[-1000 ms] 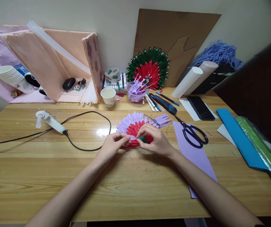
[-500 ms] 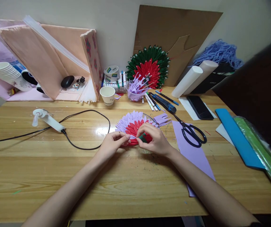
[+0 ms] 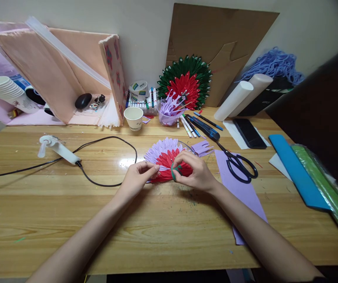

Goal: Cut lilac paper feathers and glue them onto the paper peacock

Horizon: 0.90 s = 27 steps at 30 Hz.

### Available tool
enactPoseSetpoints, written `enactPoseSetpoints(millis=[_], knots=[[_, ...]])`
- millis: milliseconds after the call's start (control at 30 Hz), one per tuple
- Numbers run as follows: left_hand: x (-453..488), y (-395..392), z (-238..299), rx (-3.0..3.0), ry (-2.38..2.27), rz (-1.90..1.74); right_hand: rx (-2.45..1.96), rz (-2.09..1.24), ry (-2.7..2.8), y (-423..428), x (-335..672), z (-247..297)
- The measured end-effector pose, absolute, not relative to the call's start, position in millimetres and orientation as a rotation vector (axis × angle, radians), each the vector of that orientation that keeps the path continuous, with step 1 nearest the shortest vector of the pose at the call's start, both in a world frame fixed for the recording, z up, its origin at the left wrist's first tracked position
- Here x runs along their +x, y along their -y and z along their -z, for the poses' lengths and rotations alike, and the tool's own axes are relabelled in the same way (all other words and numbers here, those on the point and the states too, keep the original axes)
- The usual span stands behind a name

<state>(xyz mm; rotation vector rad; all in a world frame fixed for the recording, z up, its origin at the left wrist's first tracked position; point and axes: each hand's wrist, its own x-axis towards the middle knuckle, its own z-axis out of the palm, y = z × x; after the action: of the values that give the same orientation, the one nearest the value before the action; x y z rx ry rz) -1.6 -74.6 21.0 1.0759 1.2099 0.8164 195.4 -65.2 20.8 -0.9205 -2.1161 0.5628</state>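
A round paper flower (image 3: pixel 165 155) with purple outer petals and red inner petals lies on the wooden table (image 3: pixel 68 220). My left hand (image 3: pixel 137 179) pinches its near left edge with closed fingers. My right hand (image 3: pixel 194 173) is closed on a small green paper piece (image 3: pixel 176 169) at the flower's near centre. Black scissors (image 3: pixel 239 165) lie just right of my right hand on a purple paper sheet (image 3: pixel 242 192). A cut purple petal strip (image 3: pixel 202 148) rests beside the flower.
A finished green and red flower (image 3: pixel 186 81) leans on cardboard at the back. Nearby stand a paper cup (image 3: pixel 134 118), a cup of purple petals (image 3: pixel 169 114), markers and pens. A glue gun (image 3: pixel 57 147) with black cord lies left; a phone (image 3: pixel 249 133), blue and green rolls right.
My right hand's fingers have curled the green piece up against the red petals. My left hand has shifted slightly toward me. The view has tilted down a little.
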Motion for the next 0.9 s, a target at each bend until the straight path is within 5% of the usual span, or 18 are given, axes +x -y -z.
enactPoseSetpoints(millis=[900], knots=[[-1.2, 75.3, -22.8, 1.092, -1.187, -0.849, -0.919, -0.581, 2.109, 65.8, 191.3, -16.9]])
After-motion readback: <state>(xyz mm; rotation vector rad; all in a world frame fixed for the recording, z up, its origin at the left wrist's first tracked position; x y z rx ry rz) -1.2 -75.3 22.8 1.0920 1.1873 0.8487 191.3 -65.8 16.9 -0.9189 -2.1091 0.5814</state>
